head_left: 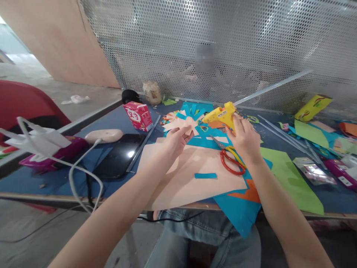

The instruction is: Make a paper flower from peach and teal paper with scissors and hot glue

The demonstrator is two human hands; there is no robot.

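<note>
My right hand [244, 138] grips a yellow glue gun [220, 114], its nozzle pointing left toward a paper star. My left hand [176, 140] pinches that star-shaped piece of peach and blue paper strips [182, 123] from below, holding it just above the table. Under both hands lie a large peach sheet [184, 178] and blue paper [237, 212]. A small blue strip [205, 175] rests on the peach sheet. Red and yellow scissors [230, 160] lie beside my right wrist.
A red carton [138, 115], a black tablet [118, 158] and a white cable [83, 175] sit at the left. Green sheets [292, 178], packets and scraps crowd the right. A perforated metal screen [223, 48] backs the blue table [55, 178]. A red chair [25, 102] stands left.
</note>
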